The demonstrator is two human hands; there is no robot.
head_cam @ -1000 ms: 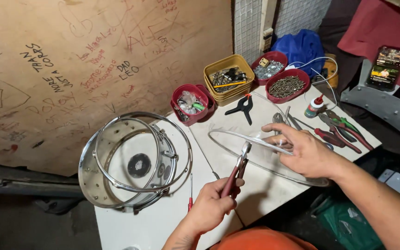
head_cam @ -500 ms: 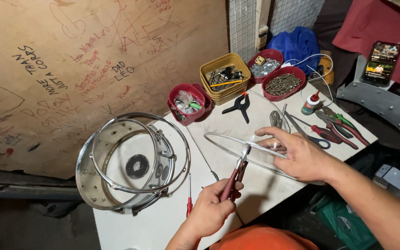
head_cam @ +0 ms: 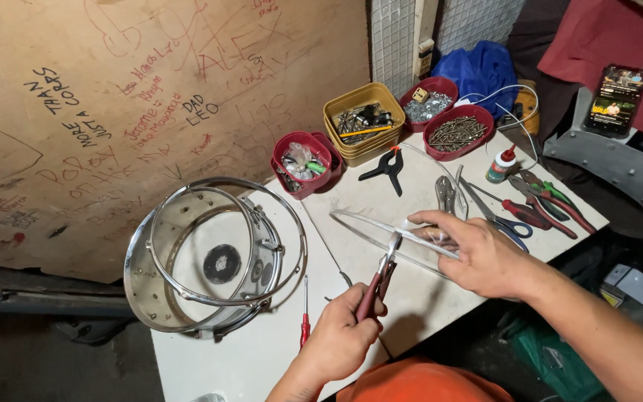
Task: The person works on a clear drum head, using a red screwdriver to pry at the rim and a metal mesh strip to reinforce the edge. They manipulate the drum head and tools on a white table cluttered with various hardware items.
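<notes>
Gripping red-handled pliers [head_cam: 378, 281], left hand [head_cam: 340, 339] clamped on handles; right hand [head_cam: 478, 253] pinching clear drumhead hoop [head_cam: 366, 231]; chrome drum shell [head_cam: 210, 257] left.

Left hand [head_cam: 340, 335] makes a closed fist grip, forearm low; right hand [head_cam: 478, 249] lies beyond it, palm down, fingers pinching

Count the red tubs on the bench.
3: one red tub of mixed bits right of the drum shell, one of screws near the glue bottle, one behind it. Others may be hidden.
</notes>
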